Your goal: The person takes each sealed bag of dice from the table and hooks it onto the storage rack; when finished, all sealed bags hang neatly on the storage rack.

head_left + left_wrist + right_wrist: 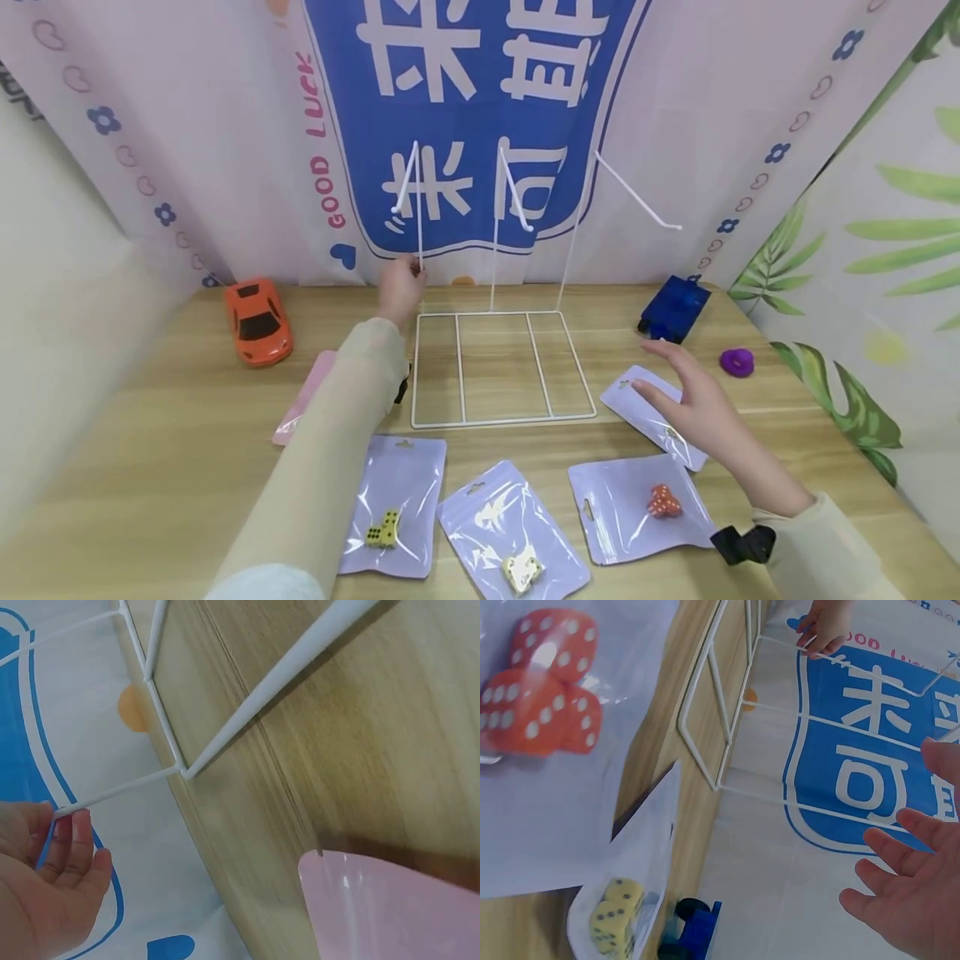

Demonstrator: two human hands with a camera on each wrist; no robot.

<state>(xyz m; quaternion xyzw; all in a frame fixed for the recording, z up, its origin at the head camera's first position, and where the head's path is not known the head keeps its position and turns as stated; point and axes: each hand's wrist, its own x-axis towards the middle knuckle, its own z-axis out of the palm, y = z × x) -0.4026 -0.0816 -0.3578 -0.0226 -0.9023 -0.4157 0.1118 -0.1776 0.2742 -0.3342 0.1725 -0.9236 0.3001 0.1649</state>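
Note:
A white wire display rack (502,423) stands on the wooden table, with upright rods at its back and hooks jutting forward from their tops. My left hand (401,287) pinches the leftmost upright a little above the base; the left wrist view shows thumb and fingertips around the rod (120,791). My right hand (693,404) is held in the air right of the rack, fingers spread and touching nothing, above a lilac pouch (637,400). In the right wrist view the open right hand (907,881) is apart from the rack's uprights.
Lilac pouches hold yellow dice (383,531), cream dice (521,571) and red dice (663,502) near the front. A pink pouch (303,398) lies partly under the left arm. An orange toy car (258,323), a blue toy vehicle (673,308) and a purple ring (737,362) sit farther back.

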